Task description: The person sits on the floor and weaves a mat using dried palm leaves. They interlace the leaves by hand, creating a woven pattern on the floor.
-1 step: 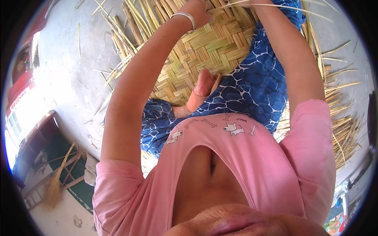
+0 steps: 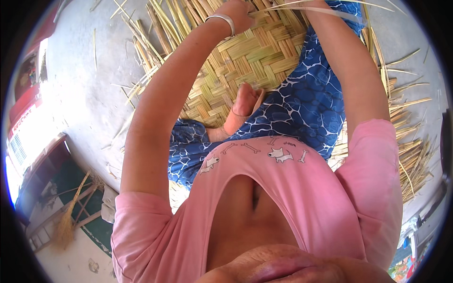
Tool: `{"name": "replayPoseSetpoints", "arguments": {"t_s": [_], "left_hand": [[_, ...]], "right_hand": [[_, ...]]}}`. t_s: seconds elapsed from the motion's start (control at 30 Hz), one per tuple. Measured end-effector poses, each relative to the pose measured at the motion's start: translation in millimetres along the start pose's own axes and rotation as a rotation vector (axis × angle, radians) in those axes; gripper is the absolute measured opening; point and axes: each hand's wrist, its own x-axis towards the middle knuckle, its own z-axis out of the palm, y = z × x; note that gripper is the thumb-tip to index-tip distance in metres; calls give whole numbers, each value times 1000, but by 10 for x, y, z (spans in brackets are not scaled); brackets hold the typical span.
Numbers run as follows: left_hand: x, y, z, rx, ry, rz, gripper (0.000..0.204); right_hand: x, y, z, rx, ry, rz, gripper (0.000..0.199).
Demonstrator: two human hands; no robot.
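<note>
Here woven mat under left hand; right hand hidden.

No visible change, left hand on the woven mat as before (same instant)

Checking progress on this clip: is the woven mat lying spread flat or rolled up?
Spread flat: the woven mat lies open on the concrete floor, loose strips fanning past its edges.

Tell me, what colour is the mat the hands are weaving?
The woven mat is pale straw yellow with greenish strips in a criss-cross pattern, seen in the head view.
</note>
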Motion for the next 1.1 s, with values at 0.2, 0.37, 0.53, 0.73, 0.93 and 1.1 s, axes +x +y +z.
{"name": "replayPoseSetpoints", "arguments": {"t_s": [0.2, 0.37, 0.53, 0.73, 0.93, 1.1], "left_hand": [[-61, 237, -50, 96, 85, -30, 31], [-194, 180, -17, -110, 253, -79, 33], [-126, 117, 89, -298, 365, -260, 33], [206, -218, 299, -174, 247, -271, 29], [545, -657, 522, 539, 5, 221, 22], [496, -912, 637, 226, -28, 178, 11]], "right_hand": [[-176, -93, 169, -36, -49, 28, 19], [-245, -121, 380, 136, -64, 196, 20], [-343, -117, 378, 11, -46, 3, 22], [-550, -224, 630, -40, 103, -74, 42], [-656, -224, 646, -149, 195, -105, 54], [-568, -109, 707, -198, 254, -169, 67]]}}
